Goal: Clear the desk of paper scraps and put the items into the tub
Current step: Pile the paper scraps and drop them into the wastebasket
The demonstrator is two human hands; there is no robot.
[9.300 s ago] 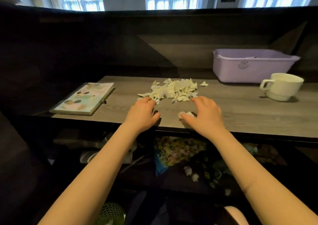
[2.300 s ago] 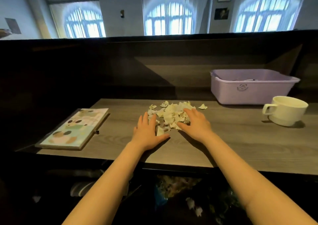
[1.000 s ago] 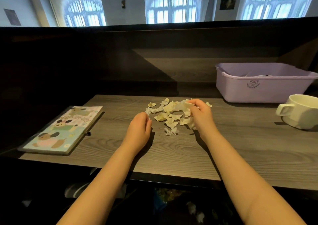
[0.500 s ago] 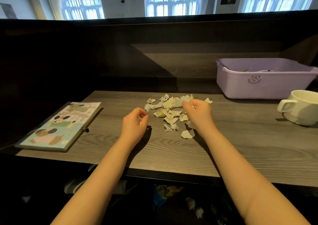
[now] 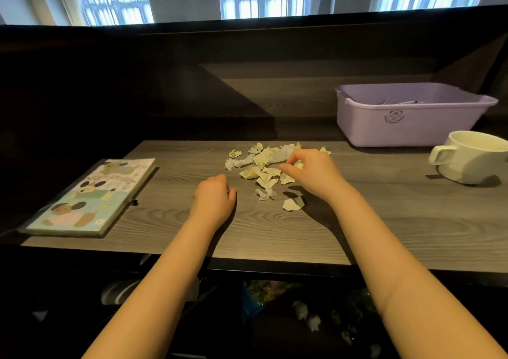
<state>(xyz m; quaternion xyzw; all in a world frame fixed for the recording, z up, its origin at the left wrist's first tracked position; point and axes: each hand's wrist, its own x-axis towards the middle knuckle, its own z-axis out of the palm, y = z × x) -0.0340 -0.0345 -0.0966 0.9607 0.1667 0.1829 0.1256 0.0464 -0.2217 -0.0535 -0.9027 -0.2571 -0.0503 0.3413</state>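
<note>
Looking down through the head camera, I see the paper scraps (image 5: 265, 165) spread in a loose pile at the middle of the grey wood-grain worktop (image 5: 384, 221), with one larger cream piece (image 5: 292, 203) lying apart on the near side. My right hand (image 5: 312, 173) sits over the right edge of the pile, fingers curled down and pinched together on a few scraps — a pale bit shows between the fingertips. My left hand (image 5: 215, 198) rests on the worktop just left of the pile, curled into a loose fist; I cannot tell whether anything is inside it. The lilac tub (image 5: 412, 122) stands at the far right of the worktop, well apart from the scraps, with something thin and pale lying inside that I cannot make out. A white mug (image 5: 472, 156) stands near the tub's front right corner, handle pointing left. At the left edge lies a notebook (image 5: 93, 198) with a cartoon cover — flat, closed, angled slightly.
</note>
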